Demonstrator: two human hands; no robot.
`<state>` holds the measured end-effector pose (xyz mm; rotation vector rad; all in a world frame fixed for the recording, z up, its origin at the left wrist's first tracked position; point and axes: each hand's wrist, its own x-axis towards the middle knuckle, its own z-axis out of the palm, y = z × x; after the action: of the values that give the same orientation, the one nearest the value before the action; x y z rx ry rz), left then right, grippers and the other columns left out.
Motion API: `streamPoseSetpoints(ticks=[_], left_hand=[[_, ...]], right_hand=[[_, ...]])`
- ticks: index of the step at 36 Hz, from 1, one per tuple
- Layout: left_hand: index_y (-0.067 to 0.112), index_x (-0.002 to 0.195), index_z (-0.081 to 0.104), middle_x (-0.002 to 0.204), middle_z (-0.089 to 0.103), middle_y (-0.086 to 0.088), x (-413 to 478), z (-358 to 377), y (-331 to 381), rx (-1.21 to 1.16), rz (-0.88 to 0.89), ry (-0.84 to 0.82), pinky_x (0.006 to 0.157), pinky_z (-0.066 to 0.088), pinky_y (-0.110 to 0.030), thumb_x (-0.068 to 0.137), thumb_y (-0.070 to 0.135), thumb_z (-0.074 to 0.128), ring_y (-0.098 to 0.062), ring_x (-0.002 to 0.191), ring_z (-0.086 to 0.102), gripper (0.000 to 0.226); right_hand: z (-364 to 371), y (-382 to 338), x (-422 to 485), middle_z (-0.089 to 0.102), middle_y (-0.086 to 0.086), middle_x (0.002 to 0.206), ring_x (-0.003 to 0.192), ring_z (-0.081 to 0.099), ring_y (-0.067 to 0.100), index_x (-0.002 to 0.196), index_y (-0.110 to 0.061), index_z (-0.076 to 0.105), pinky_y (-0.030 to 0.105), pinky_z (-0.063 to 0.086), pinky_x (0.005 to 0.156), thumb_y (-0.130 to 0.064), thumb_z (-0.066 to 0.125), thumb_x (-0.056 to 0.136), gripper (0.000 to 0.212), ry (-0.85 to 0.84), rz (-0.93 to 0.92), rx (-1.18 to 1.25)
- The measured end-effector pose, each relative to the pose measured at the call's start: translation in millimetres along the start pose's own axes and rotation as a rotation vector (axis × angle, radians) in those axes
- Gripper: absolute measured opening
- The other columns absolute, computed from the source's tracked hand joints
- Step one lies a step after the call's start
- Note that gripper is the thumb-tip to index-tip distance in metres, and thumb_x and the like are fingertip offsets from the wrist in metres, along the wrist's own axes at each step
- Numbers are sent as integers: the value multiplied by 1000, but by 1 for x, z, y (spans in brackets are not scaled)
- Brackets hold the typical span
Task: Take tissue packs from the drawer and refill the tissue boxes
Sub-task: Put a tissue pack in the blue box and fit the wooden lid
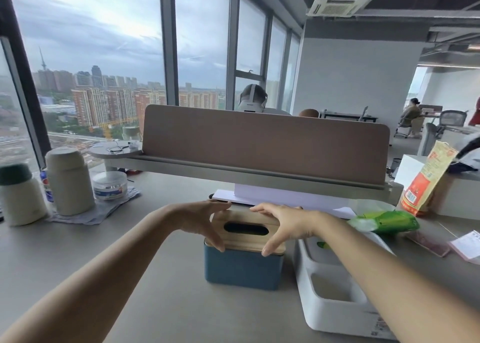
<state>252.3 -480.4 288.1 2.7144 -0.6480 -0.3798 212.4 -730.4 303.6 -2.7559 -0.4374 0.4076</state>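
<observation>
Both hands grasp wooden lid of blue tissue box, mid-table: left hand one end, right hand other.

A blue tissue box stands upright mid-tabletop, toward its far edge, capped by a pale wooden lid with a dark oval slot. A green tissue pack lies flat to its right, near the same edge.

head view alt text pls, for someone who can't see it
Both hands, left hand and right hand, grip the wooden lid of a blue tissue box on a grey desk. A white box sits to its right.
</observation>
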Motion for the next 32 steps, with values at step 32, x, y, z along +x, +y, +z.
streamPoseSetpoints(ticks=[32], left_hand=[[36,152,15,159,17,15,-3,7,8,-29,-28,-42,115,28,-33,57,52,86,-15,143,26,120]], right_hand=[[21,20,-5,27,-21,153,140,16,26,134,-68,19,43,16,116,-83,68,49,99,58,29,61]])
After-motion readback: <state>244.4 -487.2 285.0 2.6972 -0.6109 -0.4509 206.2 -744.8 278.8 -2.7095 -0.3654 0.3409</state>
